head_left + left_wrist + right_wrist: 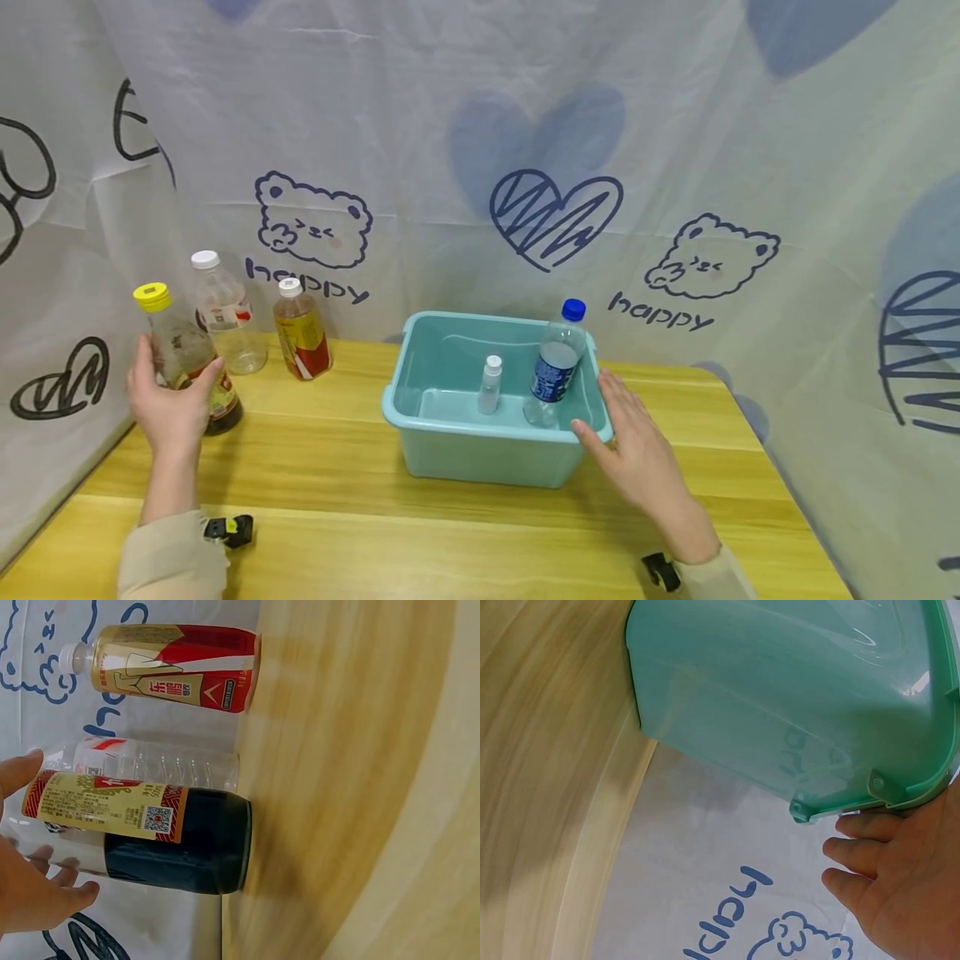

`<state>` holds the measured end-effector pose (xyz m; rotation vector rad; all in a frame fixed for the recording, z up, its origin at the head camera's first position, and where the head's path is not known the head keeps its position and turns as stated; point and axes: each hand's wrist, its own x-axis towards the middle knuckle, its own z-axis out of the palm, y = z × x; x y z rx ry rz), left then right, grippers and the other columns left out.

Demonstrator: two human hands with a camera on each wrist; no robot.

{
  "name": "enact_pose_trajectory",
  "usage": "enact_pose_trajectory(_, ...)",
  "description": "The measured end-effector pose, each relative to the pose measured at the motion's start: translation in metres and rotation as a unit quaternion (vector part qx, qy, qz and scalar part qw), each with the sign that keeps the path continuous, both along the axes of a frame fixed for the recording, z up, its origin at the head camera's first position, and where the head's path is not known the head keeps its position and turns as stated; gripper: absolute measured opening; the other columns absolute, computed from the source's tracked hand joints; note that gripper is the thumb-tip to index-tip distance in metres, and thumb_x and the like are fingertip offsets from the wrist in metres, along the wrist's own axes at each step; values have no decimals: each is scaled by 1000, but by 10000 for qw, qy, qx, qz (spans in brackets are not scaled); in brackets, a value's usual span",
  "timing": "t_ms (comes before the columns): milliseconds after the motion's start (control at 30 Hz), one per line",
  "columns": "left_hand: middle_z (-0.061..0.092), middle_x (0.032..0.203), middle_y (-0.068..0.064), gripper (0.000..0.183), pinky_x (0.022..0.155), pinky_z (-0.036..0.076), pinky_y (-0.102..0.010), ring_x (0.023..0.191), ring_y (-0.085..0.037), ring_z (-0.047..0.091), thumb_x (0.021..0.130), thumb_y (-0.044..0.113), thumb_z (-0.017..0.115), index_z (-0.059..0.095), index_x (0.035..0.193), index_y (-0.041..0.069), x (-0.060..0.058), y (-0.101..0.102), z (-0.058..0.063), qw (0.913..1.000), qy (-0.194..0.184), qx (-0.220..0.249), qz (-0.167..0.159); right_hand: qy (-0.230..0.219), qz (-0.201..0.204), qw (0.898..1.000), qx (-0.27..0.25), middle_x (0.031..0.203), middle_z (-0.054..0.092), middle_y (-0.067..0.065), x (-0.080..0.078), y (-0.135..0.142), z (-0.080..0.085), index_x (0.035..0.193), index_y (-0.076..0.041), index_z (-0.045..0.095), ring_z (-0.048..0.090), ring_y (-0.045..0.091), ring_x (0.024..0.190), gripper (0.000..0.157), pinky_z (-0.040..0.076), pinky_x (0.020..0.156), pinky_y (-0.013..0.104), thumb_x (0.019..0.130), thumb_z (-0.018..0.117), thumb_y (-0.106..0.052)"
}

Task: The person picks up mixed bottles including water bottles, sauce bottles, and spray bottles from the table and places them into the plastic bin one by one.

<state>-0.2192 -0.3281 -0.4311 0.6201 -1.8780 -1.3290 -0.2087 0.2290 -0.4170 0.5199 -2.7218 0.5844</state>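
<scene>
At the left of the table stands a yellow-capped sauce bottle (pixel 217 408) with dark liquid in its lower part. My left hand (pixel 172 400) grips its upper body, thumb on one side and fingers round the other. A clear plastic bottle (pixel 242 337) with a white cap is just behind it. Beside that is a drink bottle (pixel 176 667) with a gold and red label. My right hand (pixel 637 446) rests its fairly straight fingers on the right rim of a teal plastic tub (pixel 487 454). Inside it are a blue-capped water bottle (pixel 555 367) and a small white-capped bottle (pixel 490 387).
The wooden table (pixel 337 533) meets a printed white curtain (pixel 435 150) at the back and left. Its right edge slopes away beyond the tub.
</scene>
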Motion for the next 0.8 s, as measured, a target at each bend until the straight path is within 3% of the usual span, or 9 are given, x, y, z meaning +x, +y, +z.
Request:
enact_pose_trajectory(467,36,163,-5,87,125,30,-37,146,-23,37,95,18,77,27,165,33,-1,-3,-4,9996,-259,121,-4,32,38,10000,-6,168,28,20,-1,2,-1,161,3,29,29,40,154,80,25,125,57,106,53,-50)
enact_pose_trajectory(667,39,161,-2,86,121,36,-35,142,-20,40,94,15,77,30,164,33,-2,-3,-2,9996,-168,210,24,-32,19,10000,9,168,27,20,-1,1,2,162,2,28,28,40,154,81,24,125,57,106,51,-51)
enact_pose_trajectory(800,44,158,4,86,116,40,-31,137,-14,44,91,9,79,36,162,34,-3,-4,1,9984,-27,568,16,-86,8,10000,8,168,27,20,-1,1,3,162,2,28,27,40,154,81,24,125,57,106,51,-52)
